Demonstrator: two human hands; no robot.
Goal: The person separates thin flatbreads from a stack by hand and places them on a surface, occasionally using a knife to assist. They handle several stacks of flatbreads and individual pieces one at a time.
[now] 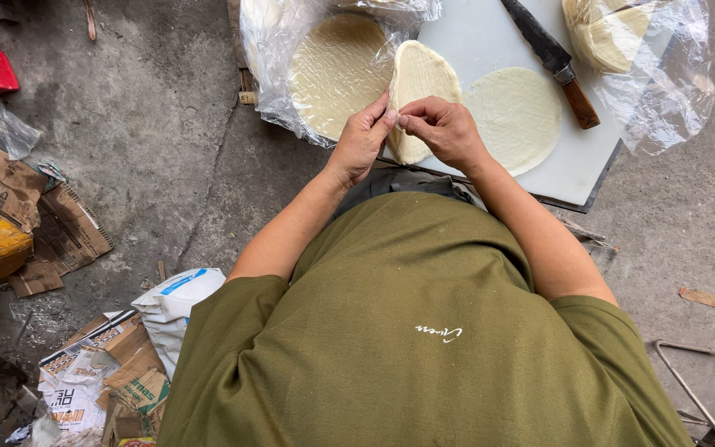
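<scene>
Pinching folded dough round [418, 91] edge, both hands [363, 139] [448, 128] over white board [490, 37]

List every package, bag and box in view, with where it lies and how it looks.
Clear bag, left on the white board: holds round dough sheets.
Clear bag, top right: more sheets inside.
White sack, floor, lower left: crumpled, blue stripe.
Printed cartons, bottom left: flattened, brown and white.
Brown cardboard, far left: torn, flat.
</scene>
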